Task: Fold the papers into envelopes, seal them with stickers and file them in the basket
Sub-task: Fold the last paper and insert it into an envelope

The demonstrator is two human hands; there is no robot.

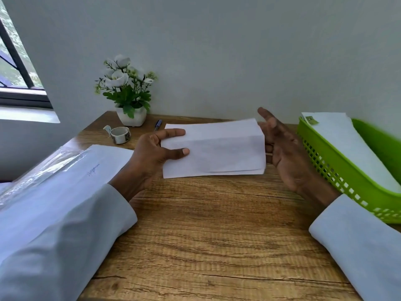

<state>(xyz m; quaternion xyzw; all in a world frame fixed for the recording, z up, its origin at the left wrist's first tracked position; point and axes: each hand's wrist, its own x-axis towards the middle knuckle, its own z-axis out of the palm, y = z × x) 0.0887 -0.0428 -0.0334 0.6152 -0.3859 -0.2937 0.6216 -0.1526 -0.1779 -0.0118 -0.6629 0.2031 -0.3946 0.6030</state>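
Head view: left hand [156,152] pinches a smooth folded white paper [213,148] above the wood-grain tabletop [206,235]; right hand [284,153] spread, fingers straight.

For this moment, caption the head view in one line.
Left hand pinches a folded paper; open right hand steadies its end.

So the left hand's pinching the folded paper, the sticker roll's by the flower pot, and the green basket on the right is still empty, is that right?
Not quite. The head view shows the green basket already holds white paper, one piece with a sticker on it. The rest stands: the left hand pinches the folded paper, and the sticker roll sits by the flower pot.
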